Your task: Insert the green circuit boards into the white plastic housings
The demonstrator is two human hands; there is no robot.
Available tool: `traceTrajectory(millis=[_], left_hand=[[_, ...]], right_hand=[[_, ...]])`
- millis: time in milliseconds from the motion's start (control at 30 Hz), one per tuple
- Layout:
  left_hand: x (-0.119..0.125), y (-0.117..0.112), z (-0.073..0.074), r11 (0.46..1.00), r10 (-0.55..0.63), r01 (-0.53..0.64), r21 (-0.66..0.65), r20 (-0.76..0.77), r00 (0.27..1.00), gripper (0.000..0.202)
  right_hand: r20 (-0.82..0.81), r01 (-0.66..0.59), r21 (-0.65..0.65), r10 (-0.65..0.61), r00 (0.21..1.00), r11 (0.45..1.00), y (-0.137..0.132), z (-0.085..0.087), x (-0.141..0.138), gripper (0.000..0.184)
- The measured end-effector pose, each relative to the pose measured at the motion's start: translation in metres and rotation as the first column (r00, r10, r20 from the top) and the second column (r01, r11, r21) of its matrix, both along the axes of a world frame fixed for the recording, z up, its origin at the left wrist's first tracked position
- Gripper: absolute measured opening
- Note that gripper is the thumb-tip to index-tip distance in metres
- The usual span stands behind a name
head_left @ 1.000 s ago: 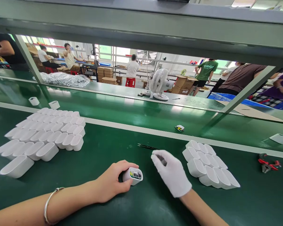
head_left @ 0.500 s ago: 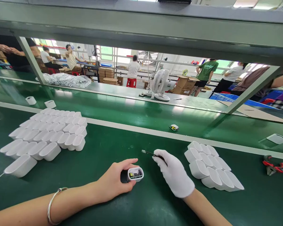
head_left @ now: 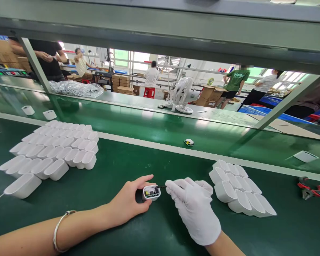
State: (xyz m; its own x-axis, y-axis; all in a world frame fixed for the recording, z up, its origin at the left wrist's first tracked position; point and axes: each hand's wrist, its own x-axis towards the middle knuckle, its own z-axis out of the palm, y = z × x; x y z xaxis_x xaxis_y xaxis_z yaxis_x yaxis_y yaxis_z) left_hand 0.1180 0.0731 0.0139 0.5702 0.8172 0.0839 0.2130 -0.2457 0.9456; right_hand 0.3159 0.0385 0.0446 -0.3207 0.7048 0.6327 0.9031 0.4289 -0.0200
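My bare left hand grips a small white oval housing, thumb on the near side and fingers on the far side. Its open end faces up toward me and shows a circuit board with yellow and dark parts. In the white-gloved right hand, a thin black stick-like tool is pinched between thumb and fingers. Its tip is at the housing's upper rim; whether it reaches inside I cannot tell. Just right of the glove stands a group of white oval housings.
A larger block of white oval housings stands at left. Red-handled pliers lie at far right. On the green belt sit a circuit board and several white pieces. Beyond are a fan and people. A metal beam crosses overhead.
My right hand has moved down and left, bringing the black tool to the housing's rim. The left hand shifted slightly left with the housing. The pieces on the belt have moved left.
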Motion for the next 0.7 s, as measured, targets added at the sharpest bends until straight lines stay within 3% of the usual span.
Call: traceTrajectory(millis=[567,700], left_hand=[[-0.0002,0.0000,0.0016,1.000,-0.008,0.008,-0.013,-0.021,1.000,0.054],[0.0000,0.0010,-0.0003,1.000,-0.005,0.005,-0.012,-0.018,1.000,0.054]], right_hand=[[-0.118,0.036,0.008,-0.035,0.992,0.999,0.0005,-0.0072,-0.0080,0.019],[-0.042,0.022,-0.007,-0.022,0.999,1.000,0.0009,-0.0056,-0.0081,0.019]])
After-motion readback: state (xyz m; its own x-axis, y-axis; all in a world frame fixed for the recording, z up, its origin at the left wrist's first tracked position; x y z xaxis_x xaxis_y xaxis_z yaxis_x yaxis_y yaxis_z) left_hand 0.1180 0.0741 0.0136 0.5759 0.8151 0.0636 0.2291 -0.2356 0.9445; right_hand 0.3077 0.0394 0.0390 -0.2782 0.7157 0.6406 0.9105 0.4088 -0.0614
